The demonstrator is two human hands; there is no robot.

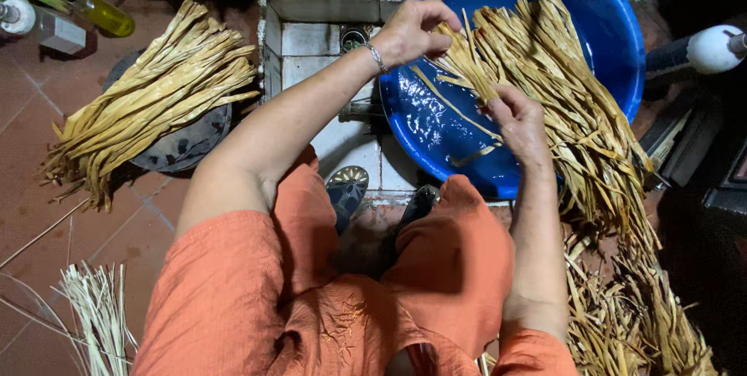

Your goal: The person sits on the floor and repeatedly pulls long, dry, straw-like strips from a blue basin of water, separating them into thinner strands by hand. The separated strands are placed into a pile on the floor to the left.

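Note:
Over a large blue plastic basin (615,34), both hands work on a bundle of long dried yellow leaf strips (568,88) that drapes out over its right rim. My left hand (416,27), a thin bracelet on its wrist, pinches the upper ends of a few strips. My right hand (517,119) grips the same strips lower down. Water glistens on the basin's inner wall, where a couple of loose strips (467,123) lie.
A second sorted bundle of strips (148,96) lies on a dark round tray (183,146) at the left. Pale thin splints (97,314) lie lower left. A tiled drain recess (319,38) sits behind the basin. More strips (646,321) are piled lower right. A yellow bottle (105,12) stands upper left.

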